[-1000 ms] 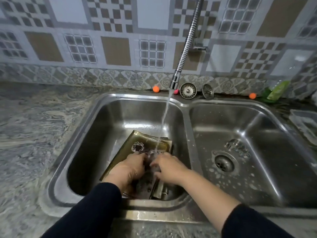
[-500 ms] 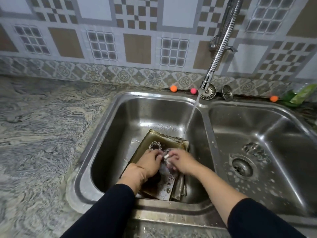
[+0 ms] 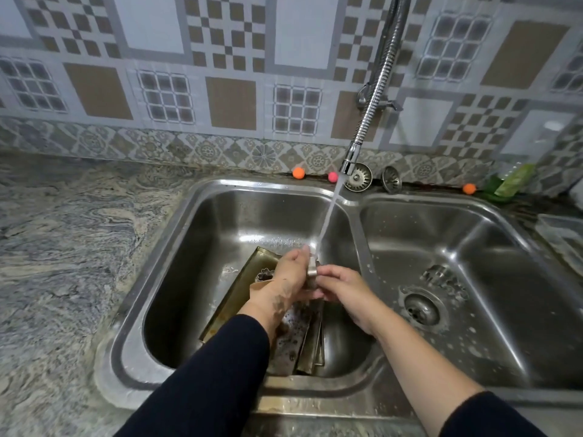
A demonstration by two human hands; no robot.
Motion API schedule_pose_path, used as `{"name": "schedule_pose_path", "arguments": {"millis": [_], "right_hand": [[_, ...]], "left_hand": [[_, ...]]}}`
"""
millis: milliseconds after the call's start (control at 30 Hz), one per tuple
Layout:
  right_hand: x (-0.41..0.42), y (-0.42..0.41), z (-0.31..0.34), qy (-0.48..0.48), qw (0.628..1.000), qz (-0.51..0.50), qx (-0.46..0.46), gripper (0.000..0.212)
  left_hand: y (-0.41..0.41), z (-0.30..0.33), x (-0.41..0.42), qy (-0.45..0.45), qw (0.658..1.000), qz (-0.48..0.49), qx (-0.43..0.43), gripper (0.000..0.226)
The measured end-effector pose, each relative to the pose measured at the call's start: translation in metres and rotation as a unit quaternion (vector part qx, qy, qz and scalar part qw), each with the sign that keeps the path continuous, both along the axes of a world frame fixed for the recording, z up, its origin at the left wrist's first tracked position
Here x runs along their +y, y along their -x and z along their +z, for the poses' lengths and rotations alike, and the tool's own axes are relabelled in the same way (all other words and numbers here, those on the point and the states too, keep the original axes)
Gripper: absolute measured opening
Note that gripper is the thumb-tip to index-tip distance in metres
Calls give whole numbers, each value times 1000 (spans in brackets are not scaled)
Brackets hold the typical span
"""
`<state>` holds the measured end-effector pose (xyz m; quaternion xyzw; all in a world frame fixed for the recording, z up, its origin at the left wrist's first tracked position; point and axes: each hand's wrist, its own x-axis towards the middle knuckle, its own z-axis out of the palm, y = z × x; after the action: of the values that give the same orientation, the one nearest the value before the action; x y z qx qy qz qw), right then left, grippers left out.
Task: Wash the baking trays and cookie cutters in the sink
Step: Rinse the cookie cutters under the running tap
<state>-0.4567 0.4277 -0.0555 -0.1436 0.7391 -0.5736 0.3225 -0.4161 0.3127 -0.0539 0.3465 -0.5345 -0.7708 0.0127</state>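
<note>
Lying tilted in the left basin of the sink point(image 3: 151, 247), the baking trays point(image 3: 243, 294) carry a fluted cookie cutter point(image 3: 264, 274) near their far edge. Above them the left hand point(image 3: 284, 279) and right hand point(image 3: 342, 287) together grip a small metal cutter point(image 3: 312, 270) under the water stream point(image 3: 328, 216) from the faucet point(image 3: 372, 99).

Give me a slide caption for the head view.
Both hands rinse a small metal cookie cutter under running water over brass-coloured baking trays.
</note>
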Motion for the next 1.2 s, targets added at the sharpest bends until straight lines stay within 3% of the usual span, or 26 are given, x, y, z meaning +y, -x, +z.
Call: {"name": "schedule_pose_path", "arguments": {"millis": [167,367,533,733,900,1000,1200], "right_hand": [[-9,-3,12,-22,1000,-14,11,11],[-26,1,25,-64,994,-79,-35,16],[-26,12,26,-97,991,-84,-39,27],[-10,15,24,-42,993,-60,-88,25],[2,17,27,-35,984,-41,-173,21],[6,19,31,24,971,-52,-233,25],[11,31,38,78,951,8,-299,37]], "left_hand": [[-7,-3,2,28,999,-3,27,39],[-15,-9,7,46,997,2,66,29],[-12,-17,0,200,977,30,67,19],[-4,-11,-4,270,960,19,69,15],[-5,-12,-1,303,950,11,78,34],[-7,-5,0,320,943,14,87,45],[-14,3,1,308,940,21,146,26]]}}
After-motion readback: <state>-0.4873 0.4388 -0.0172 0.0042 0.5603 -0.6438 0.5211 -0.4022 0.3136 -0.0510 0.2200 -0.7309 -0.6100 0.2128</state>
